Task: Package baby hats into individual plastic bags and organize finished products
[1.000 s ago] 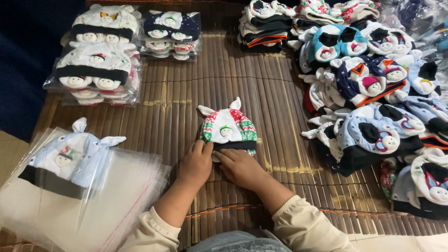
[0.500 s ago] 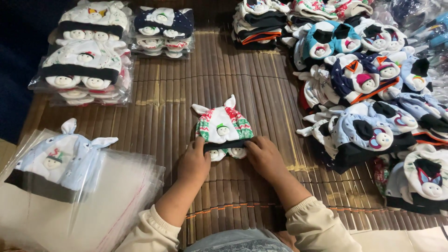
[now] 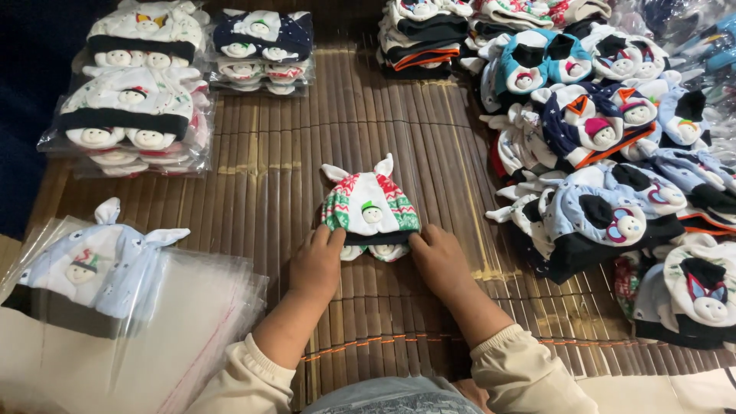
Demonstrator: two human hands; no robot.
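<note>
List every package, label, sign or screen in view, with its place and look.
Bagged hat bundles: far left of mat, clear wrap, white and black hats.
Second bagged bundle: far centre-left, clear wrap, navy and white hats.
Pile of clear bags: near left, flat, see-through; pale blue hat on it.
No labels, signs or screens visible.

Soft even overhead light, faint shadows, dark left edge, sharp focus

Clear plastic bags (image 3: 153,322) lower left; bagged hats (image 3: 130,115) top left.
</note>
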